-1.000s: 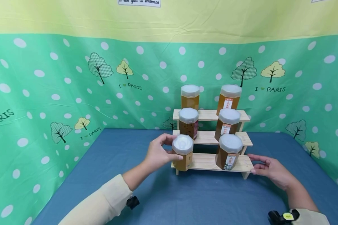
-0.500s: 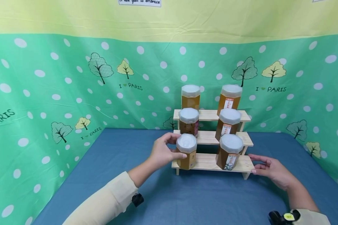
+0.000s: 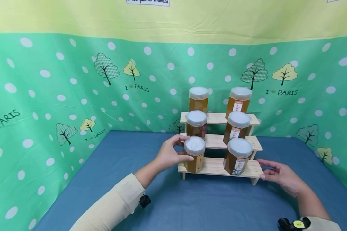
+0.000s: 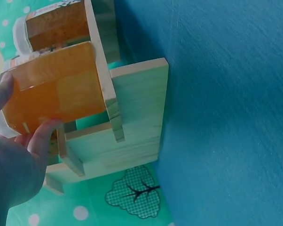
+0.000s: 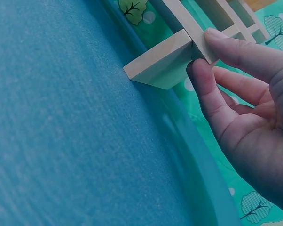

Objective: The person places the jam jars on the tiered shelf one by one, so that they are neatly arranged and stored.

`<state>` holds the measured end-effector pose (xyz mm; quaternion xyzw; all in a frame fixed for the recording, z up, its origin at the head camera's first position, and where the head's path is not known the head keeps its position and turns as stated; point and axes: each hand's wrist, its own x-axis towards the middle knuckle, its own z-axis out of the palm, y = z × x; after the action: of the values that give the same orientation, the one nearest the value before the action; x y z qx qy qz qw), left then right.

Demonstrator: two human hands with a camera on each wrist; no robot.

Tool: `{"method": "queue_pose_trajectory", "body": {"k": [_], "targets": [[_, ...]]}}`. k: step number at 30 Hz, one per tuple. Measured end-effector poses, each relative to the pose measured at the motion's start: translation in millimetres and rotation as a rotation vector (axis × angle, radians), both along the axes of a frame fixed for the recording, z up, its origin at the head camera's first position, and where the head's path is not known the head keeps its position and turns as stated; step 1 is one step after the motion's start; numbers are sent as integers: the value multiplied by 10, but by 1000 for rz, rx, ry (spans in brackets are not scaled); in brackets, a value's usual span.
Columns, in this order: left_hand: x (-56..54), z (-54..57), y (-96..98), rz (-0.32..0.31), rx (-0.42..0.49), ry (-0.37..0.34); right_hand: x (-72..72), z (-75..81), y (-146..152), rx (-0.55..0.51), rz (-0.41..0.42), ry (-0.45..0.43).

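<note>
My left hand (image 3: 172, 154) grips a honey jar (image 3: 194, 162) with a white lid, fingers and thumb on its two sides. That jar stands upright at the left end of the lowest step of a three-step wooden stand (image 3: 212, 166); in the left wrist view the base of the jar (image 4: 57, 89) meets the plank. At the stand's right end, my right hand (image 3: 283, 178) pinches the end of the lowest step, seen close up as a plank edge (image 5: 202, 44) in the right wrist view.
A darker honey jar (image 3: 238, 160) stands on the right of the lowest step. The middle step bears two jars, one a dark jar (image 3: 235, 130), and the top step two more, one an amber jar (image 3: 198, 101). Blue cloth (image 3: 127, 150) covers the table; a green dotted curtain (image 3: 150, 73) hangs behind.
My left hand has shifted the honey jar a little to the right and back on the lowest step. My right hand keeps its place at the stand's end. The head view has turned slightly left.
</note>
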<state>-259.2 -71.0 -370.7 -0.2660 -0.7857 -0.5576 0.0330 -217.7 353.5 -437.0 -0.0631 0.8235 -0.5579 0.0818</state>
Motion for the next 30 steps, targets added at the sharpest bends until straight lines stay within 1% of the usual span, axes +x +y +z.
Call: {"method": "queue_pose_trajectory", "body": {"k": [4,8,11,14,17,20,23,26,30], "targets": [[-5,-47,9,13,35,-15,-5,7,-7,16,-5,-8],[20,-116,-2,34,108,-32,-11,27,-19,43,-8,3],[47,-169,-46,43,186,-49,-7,41,-9,76,-11,42],[78,-215,-123,30,262,-74,7,51,8,113,-41,88],[121,-240,-215,18,307,-95,23,63,26,162,-76,149],[173,-245,-311,35,312,-105,35,87,45,210,-114,197],[219,-255,-416,54,295,-108,52,119,61,221,-154,215],[256,-261,-534,45,288,-106,71,151,81,210,-177,231],[297,-250,-705,23,281,-79,105,192,122,202,-205,261]]}}
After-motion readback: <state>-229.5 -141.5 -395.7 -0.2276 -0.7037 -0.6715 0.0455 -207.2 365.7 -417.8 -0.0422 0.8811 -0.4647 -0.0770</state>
